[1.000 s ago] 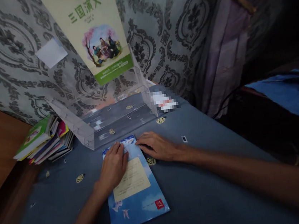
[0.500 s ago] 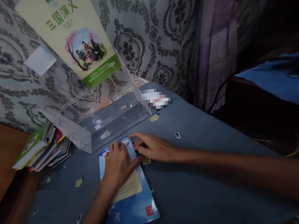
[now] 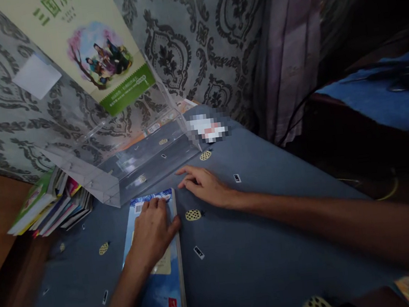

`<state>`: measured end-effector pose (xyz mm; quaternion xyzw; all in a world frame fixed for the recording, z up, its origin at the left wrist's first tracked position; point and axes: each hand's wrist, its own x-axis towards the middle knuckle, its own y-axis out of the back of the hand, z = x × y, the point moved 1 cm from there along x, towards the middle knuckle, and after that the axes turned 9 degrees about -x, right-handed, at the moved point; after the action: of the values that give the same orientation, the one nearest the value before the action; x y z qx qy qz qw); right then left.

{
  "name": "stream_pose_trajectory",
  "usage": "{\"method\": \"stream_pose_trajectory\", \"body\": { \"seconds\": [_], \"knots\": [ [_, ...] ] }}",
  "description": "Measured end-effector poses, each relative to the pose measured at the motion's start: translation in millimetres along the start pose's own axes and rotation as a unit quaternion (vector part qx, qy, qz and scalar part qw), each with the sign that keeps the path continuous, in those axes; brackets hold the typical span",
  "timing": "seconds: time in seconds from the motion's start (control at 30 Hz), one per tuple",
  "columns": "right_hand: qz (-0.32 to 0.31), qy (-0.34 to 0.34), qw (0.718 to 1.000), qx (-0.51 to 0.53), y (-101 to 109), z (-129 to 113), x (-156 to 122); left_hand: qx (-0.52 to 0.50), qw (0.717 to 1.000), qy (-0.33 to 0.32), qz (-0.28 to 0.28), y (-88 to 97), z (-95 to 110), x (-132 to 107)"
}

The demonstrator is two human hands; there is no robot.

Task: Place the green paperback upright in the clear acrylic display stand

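A blue book [image 3: 159, 297] lies flat on the dark table cover, back cover up, with a barcode near its far end and a red mark near its close end. My left hand [image 3: 153, 228] rests on its far half, palm down, fingers laid over the cover and thumb out at the right edge. Beyond the book's upper right corner, my right hand [image 3: 204, 185] hovers apart from it. Its fingers are loosely bent and hold nothing. A clear acrylic stand [image 3: 101, 185] is just past both hands. Above its base a cream and green book [image 3: 101, 59] stands tilted.
Several stacked books [image 3: 53, 203] lean left of the stand. A white card [image 3: 36, 76] shows against the patterned wall covering. A pixelated item [image 3: 209, 127] lies right of the stand. The blue-grey table cover [image 3: 259, 246] ends at a diagonal right edge, beside a purple curtain [image 3: 285, 55].
The blue book has turned and shifted left under my left hand, so its right side edge now shows. My right hand has come away from it. The view has shifted slightly.
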<state>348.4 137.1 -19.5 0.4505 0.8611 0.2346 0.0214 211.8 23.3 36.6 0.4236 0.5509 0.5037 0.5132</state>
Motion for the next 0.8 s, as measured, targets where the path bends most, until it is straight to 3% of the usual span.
{"method": "stream_pose_trajectory", "body": {
  "seconds": [0.2, 0.37, 0.47, 0.63, 0.8],
  "knots": [
    [-0.006, 0.012, 1.000, -0.008, 1, 3, -2, -0.160, 0.987, 0.007, -0.031, 17.1, -18, 6],
    [-0.012, 0.050, 0.998, -0.028, -2, 6, -3, -0.269, 0.962, 0.010, -0.038, 19.0, -37, 7],
    [-0.007, 0.060, 0.997, -0.042, -5, 9, -3, -0.211, 0.977, 0.007, -0.017, 13.8, -28, 5],
    [-0.007, 0.064, 0.997, -0.044, -7, 10, -2, 0.027, 0.999, 0.043, 0.004, -0.3, 10, 0],
    [-0.006, 0.069, 0.997, -0.043, -7, 9, -3, 0.069, 0.997, 0.035, -0.006, -3.4, 17, -2]
  ]
}}
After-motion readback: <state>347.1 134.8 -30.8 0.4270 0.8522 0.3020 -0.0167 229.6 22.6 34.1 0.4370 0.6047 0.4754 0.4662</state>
